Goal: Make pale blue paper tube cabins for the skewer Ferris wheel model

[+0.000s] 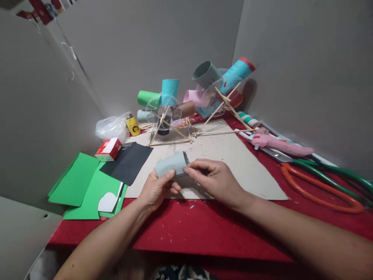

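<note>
1. Head view, centre: a grey paper tube [169,163] lies on its side between the 2 hands, above the near part of a cardboard sheet [239,167] on the red tabletop [210,233].
2. The left hand [156,189] grips the tube's left part, thumb pressed on its near side, other fingers curled beneath.
3. The right hand [218,177] pinches the tube's right rim between thumb and fingers.
4. Farther back, 2 stick frames [170,143] bear coloured paper tubes [170,91].
5. At left, a black sheet [128,165] overlaps green sheets [74,181], a red-and-white box [108,149] beside it.
6. At right lie large scissors [278,155] and a pink tool [281,144].
</note>
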Available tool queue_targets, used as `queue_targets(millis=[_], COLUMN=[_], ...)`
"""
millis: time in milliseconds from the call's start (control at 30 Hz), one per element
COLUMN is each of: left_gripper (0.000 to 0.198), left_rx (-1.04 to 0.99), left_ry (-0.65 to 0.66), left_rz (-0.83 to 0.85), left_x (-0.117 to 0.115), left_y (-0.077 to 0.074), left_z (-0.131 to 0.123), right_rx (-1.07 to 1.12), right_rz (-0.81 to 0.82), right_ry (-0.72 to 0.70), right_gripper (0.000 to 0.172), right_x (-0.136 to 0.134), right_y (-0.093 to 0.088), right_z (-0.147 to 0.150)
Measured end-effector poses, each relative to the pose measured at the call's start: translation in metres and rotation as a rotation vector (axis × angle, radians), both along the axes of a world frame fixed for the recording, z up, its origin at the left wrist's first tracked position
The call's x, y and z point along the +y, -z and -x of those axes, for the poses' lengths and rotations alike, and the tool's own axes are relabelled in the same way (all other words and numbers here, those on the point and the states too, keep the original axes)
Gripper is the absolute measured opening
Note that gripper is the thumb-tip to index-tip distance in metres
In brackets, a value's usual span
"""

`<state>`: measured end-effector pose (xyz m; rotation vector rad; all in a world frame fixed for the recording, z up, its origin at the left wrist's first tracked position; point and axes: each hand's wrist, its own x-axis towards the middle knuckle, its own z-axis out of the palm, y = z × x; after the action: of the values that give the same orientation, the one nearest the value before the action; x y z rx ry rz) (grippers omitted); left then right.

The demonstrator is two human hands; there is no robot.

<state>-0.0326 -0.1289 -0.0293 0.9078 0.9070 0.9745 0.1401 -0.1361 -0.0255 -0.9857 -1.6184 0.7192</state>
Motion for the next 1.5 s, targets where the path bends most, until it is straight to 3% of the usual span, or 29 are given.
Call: queue_targets(millis=[200, 433, 567, 667, 767, 867, 967, 1033, 1200, 1500], left_gripper=[0.043, 0.035, 0.029, 0.028, 0.026, 0.031, 0.037, 0.036, 0.02, 0.011], left_rx=[0.024, 0.11, 0.277, 0.367, 0.427, 0.554, 0.669, 0.708, 0.742, 0.747], left_ry=[-0.025, -0.276, -0.457, -0.489, -0.406, -0.158, 0.139, 0.24, 0.255, 0.23], left_rz=[-0.021, -0.304, -0.536, -0.713, -0.82, -0.902, -0.949, -0.978, -1.097, -1.129], left_x=[0.001, 0.002, -0.005, -0.012, -0.015, -0.015, -0.012, -0.012, -0.014, -0.019], left_y=[-0.003, -0.007, -0.012, -0.018, -0.025, -0.028, -0.029, -0.029, -0.034, -0.039], left_z=[0.003, 0.01, 0.012, 0.011, 0.012, 0.016, 0.021, 0.023, 0.022, 0.022], right_rx=[0.255, 0.69, 0.681, 0.479, 0.216, 0.019, -0.142, -0.236, -0.379, -0.35], right_rz=[0.252, 0.501, 0.529, 0.477, 0.427, 0.366, 0.182, 0.024, -0.22, -0.434], right_ry=[-0.026, -0.095, -0.105, -0.137, -0.291, -0.467, -0.482, -0.444, -0.421, -0.358], right_gripper=[0.035, 0.04, 0.039, 0.035, 0.033, 0.033, 0.031, 0.028, 0.024, 0.015], right_x=[0.011, 0.025, 0.022, 0.016, 0.008, 0.001, -0.003, -0.003, -0.004, -0.003], right_y=[0.0, 0.001, 0.0, -0.003, -0.008, -0.013, -0.014, -0.014, -0.011, -0.006], right_z=[-0.006, -0.013, -0.011, -0.011, -0.011, -0.011, -0.011, -0.012, -0.014, -0.009])
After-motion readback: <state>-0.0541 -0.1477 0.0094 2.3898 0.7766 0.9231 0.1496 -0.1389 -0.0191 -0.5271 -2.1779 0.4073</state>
